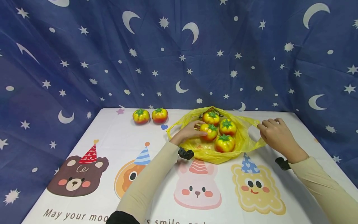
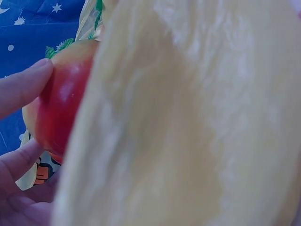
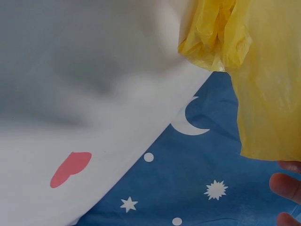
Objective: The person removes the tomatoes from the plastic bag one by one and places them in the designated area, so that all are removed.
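Observation:
A yellow plastic bag [image 1: 212,158] lies open on the table, with several red-and-yellow tomatoes with green leafy tops inside. My left hand [image 1: 191,130] reaches in over its left rim and holds the nearest tomato [image 1: 209,132]. In the left wrist view, thumb and fingers are around that tomato [image 2: 66,99], while the bag wall [image 2: 188,113] hides part of it. To the right, my right hand [image 1: 275,133] grips the bag's right edge and pulls it outward. The right wrist view shows the bag [image 3: 273,84] hanging beside a few fingertips [image 3: 286,186].
Two more tomatoes, one on the left [image 1: 141,116] and one beside it [image 1: 160,115], sit near the table's back edge. A white tablecloth [image 1: 156,202] with cartoon animals covers the table. Behind it hangs a blue curtain [image 1: 167,62] with moons and stars.

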A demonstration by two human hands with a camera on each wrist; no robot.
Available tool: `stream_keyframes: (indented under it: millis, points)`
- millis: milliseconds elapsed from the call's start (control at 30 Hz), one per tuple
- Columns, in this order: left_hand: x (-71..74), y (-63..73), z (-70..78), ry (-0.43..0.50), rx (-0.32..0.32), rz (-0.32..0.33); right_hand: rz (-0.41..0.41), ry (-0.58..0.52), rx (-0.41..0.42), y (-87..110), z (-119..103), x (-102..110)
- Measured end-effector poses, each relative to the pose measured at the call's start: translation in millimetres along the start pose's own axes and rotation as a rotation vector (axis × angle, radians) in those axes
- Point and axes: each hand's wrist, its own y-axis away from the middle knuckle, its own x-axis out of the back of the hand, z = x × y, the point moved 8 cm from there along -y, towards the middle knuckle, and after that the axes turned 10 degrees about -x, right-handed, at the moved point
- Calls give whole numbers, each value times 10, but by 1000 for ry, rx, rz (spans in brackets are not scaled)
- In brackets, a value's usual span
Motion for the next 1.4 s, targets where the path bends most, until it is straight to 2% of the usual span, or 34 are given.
stream_keyframes:
  millis: [233, 567, 1033, 1400]
  points:
    - [15, 18, 54, -11, -3, 0, 13, 3, 10, -16, 5, 11]
    - [71, 45, 209, -44, -69, 18, 34, -15, 24, -18, 4, 34]
    - [138, 142, 410, -2, -131, -10, 37, -14, 25, -14, 3, 32]
    - [265, 266, 452, 32, -171, 43, 13, -7, 14, -9, -7, 30]
